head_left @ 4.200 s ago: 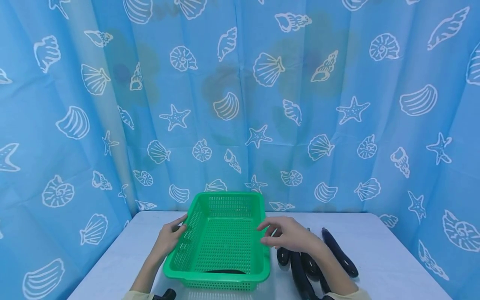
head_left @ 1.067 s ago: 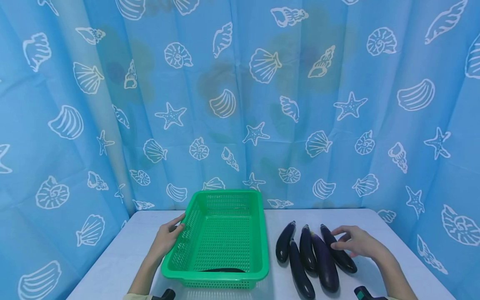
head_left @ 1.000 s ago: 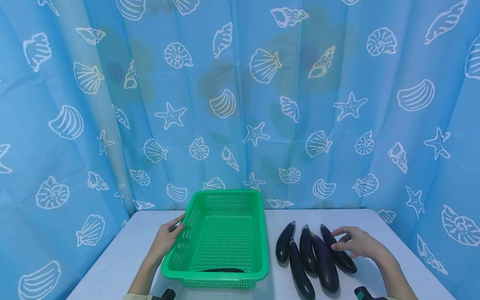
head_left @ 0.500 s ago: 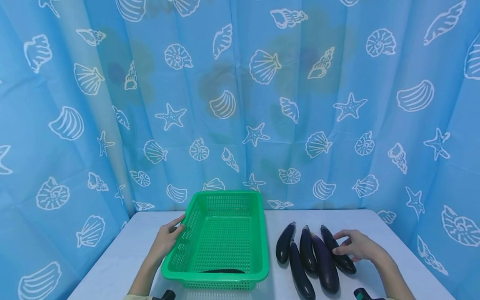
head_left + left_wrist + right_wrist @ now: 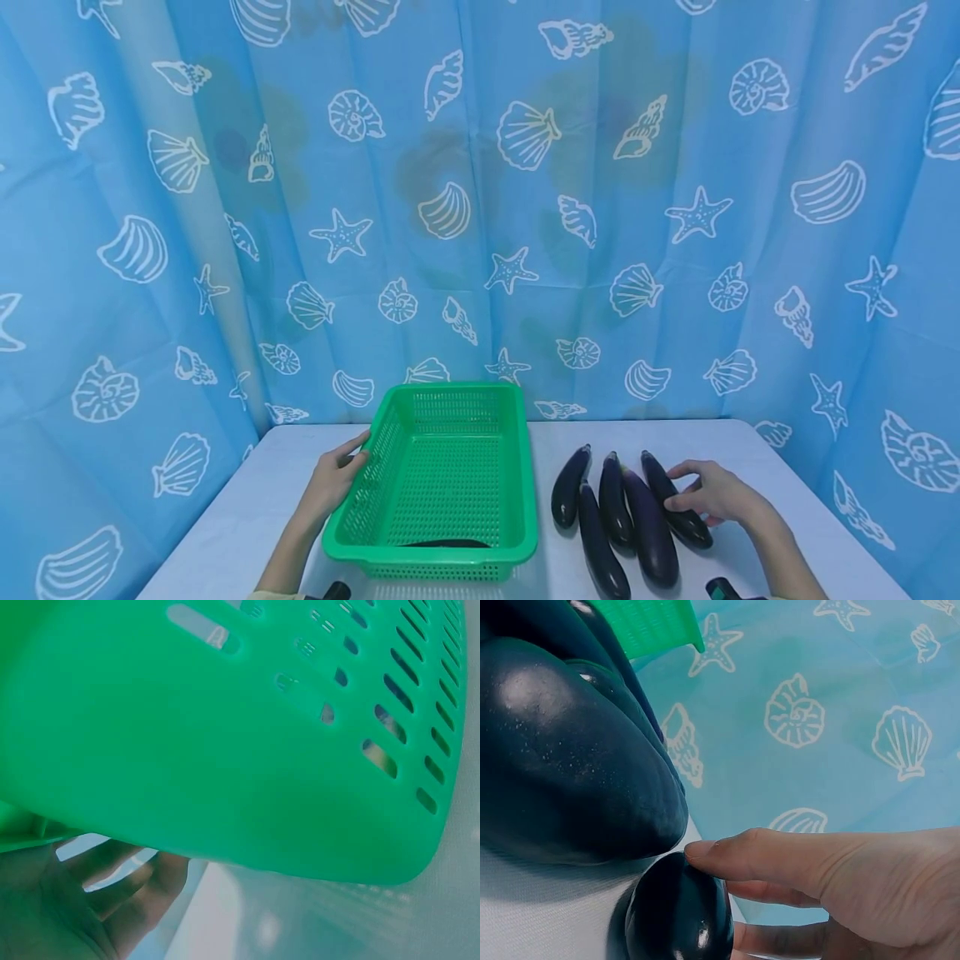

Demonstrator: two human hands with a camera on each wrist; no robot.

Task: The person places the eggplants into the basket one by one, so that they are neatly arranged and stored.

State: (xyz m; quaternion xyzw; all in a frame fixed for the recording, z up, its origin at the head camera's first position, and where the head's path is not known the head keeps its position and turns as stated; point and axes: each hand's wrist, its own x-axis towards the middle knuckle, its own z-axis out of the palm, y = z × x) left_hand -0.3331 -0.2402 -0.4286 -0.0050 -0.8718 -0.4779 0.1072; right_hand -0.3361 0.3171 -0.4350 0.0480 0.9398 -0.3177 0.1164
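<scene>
A green perforated plastic basket [image 5: 435, 553] stands on the table, left of centre. My left hand [image 5: 332, 479] grips its left rim; in the left wrist view the fingers [image 5: 146, 900] reach under the rim. Inside the basket, a dark eggplant [image 5: 450, 543] shows partly above the front edge. On the right, my right hand [image 5: 716, 493] holds the rightmost eggplant [image 5: 657, 477], which lies on the table. In the right wrist view, the thumb rests on that eggplant's [image 5: 676, 907] near end, the other fingers at its far side.
Left of the held eggplant several more lie side by side, among them a broad purple eggplant [image 5: 651, 533] and a slimmer eggplant [image 5: 600, 546]. A blue shell-print curtain [image 5: 480, 208] hangs behind the white table [image 5: 232, 500].
My right hand has moved from beside the basket's right rim to the rightmost eggplant, settling slightly lower on it over the last second. My left hand has stayed at the basket.
</scene>
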